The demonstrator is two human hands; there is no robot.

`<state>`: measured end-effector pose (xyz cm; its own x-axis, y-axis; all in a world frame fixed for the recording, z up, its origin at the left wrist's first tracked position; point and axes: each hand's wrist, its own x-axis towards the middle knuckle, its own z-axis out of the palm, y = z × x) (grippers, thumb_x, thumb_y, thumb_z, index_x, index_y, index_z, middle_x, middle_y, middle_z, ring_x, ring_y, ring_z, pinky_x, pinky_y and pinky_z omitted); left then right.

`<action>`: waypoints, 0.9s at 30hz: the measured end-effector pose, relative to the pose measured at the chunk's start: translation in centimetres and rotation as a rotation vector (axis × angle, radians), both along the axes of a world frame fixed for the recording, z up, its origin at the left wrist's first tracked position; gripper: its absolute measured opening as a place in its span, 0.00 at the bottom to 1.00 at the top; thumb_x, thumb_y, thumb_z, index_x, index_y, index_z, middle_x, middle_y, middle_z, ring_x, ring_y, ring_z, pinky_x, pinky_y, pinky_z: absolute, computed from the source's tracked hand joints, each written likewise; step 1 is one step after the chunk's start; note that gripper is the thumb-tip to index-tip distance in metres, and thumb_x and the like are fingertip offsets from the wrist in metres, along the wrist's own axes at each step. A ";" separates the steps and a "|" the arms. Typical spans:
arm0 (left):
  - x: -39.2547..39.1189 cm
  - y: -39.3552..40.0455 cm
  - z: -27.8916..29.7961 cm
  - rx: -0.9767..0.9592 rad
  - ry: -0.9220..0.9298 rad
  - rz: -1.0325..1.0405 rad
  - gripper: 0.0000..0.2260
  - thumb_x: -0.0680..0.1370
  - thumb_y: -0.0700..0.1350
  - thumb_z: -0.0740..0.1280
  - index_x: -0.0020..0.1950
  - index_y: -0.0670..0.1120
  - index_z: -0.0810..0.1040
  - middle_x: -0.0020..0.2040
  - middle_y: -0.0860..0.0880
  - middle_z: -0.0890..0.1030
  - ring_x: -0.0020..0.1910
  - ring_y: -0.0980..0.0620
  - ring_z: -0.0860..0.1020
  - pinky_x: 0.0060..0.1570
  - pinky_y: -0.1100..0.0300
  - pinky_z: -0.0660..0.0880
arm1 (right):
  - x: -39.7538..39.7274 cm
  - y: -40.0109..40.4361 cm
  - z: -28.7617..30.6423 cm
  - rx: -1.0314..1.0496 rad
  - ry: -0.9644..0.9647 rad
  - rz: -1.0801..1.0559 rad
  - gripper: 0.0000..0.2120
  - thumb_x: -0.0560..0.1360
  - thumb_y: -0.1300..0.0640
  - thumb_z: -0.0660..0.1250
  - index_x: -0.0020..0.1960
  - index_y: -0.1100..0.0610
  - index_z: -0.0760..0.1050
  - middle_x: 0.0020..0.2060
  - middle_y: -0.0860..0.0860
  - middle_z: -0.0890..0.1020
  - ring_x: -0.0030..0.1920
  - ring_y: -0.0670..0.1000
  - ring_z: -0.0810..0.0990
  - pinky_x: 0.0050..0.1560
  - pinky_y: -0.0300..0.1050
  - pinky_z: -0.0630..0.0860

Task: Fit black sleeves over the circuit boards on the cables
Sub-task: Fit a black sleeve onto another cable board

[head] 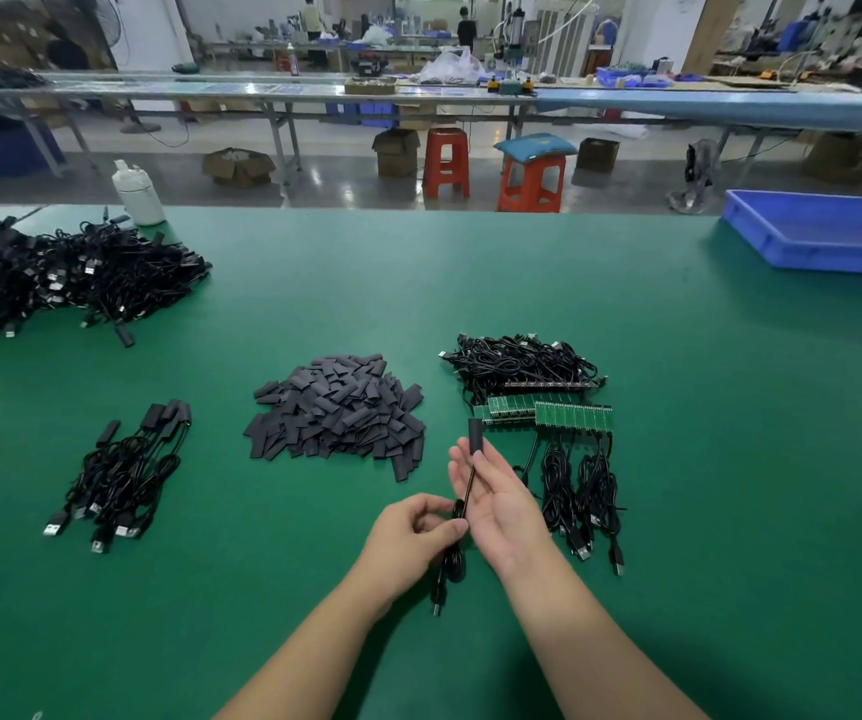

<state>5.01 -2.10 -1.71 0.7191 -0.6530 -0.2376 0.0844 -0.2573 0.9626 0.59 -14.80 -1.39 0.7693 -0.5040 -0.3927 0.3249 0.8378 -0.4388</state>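
Sleeve pile (336, 414): loose black sleeves on the worktop (522, 283), up and left of my grip, within easy reach.
Left hand (415, 532): my grip pinches the coiled cable (454, 563), probably to steady it.
Right hand (496, 498): fingers spread, cradling the cable's sleeved end (475, 434).
Boards (548, 410): bare green ones, just beyond my grip, awaiting sleeves.

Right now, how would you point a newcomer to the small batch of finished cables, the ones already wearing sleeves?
Start at the green table and find the heap of loose black sleeves in the middle. Look just left of it, nearer you than the big tangled cable pile at the far left. That small bundle has black sleeves on its ends, unlike the green-board cables on the right.
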 end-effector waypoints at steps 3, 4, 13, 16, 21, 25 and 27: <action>0.0 0.1 0.0 -0.020 0.039 0.000 0.08 0.75 0.43 0.74 0.53 0.45 0.81 0.36 0.48 0.77 0.36 0.51 0.73 0.43 0.55 0.73 | 0.1 -0.1 0.1 -0.037 0.016 0.008 0.14 0.79 0.69 0.63 0.63 0.66 0.75 0.53 0.62 0.85 0.50 0.56 0.86 0.44 0.44 0.83; 0.0 0.2 0.0 -0.021 0.040 -0.014 0.08 0.75 0.44 0.74 0.53 0.45 0.81 0.35 0.49 0.76 0.35 0.51 0.72 0.42 0.56 0.72 | 0.1 -0.1 0.1 -0.064 0.033 0.014 0.13 0.79 0.68 0.63 0.63 0.65 0.75 0.52 0.61 0.85 0.49 0.56 0.86 0.43 0.44 0.83; 1.5 1.5 0.4 0.035 -0.061 -0.023 0.12 0.73 0.43 0.76 0.55 0.50 0.81 0.37 0.52 0.78 0.35 0.55 0.75 0.40 0.65 0.77 | 0.0 0.1 -0.5 -0.738 0.451 0.166 0.08 0.82 0.54 0.63 0.53 0.54 0.81 0.47 0.49 0.87 0.52 0.49 0.83 0.53 0.44 0.80; 4.2 2.9 1.0 0.141 -0.212 0.078 0.15 0.73 0.48 0.76 0.58 0.52 0.80 0.41 0.53 0.82 0.38 0.56 0.79 0.44 0.65 0.76 | -0.5 0.1 -1.7 -1.303 0.652 0.235 0.10 0.82 0.49 0.61 0.55 0.49 0.80 0.50 0.41 0.83 0.54 0.45 0.80 0.57 0.41 0.76; 11.2 7.7 1.8 0.546 -0.605 0.279 0.22 0.74 0.56 0.73 0.65 0.49 0.78 0.52 0.49 0.84 0.48 0.53 0.81 0.49 0.58 0.78 | -1.4 1.3 -4.6 -1.917 0.741 0.292 0.15 0.82 0.50 0.60 0.66 0.53 0.77 0.61 0.43 0.77 0.65 0.43 0.69 0.68 0.40 0.66; 16.0 12.6 1.3 0.931 -0.734 0.350 0.19 0.77 0.54 0.70 0.60 0.42 0.77 0.47 0.43 0.83 0.46 0.42 0.80 0.46 0.52 0.77 | -1.4 1.8 -4.8 -2.051 0.764 0.262 0.15 0.82 0.50 0.60 0.65 0.52 0.76 0.60 0.43 0.76 0.64 0.45 0.68 0.69 0.41 0.66; 17.3 14.4 0.9 1.047 -0.687 0.351 0.17 0.78 0.53 0.69 0.57 0.41 0.75 0.45 0.43 0.80 0.42 0.43 0.77 0.43 0.53 0.76 | -1.3 1.8 -4.7 -2.073 0.768 0.254 0.14 0.82 0.50 0.60 0.64 0.52 0.76 0.60 0.43 0.76 0.64 0.45 0.68 0.69 0.41 0.66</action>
<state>22.33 12.33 -0.84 0.9902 -0.1356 -0.0339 -0.1267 -0.9731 0.1923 -0.71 -12.98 -6.10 0.8719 -0.4328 0.2290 -0.2981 -0.8403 -0.4527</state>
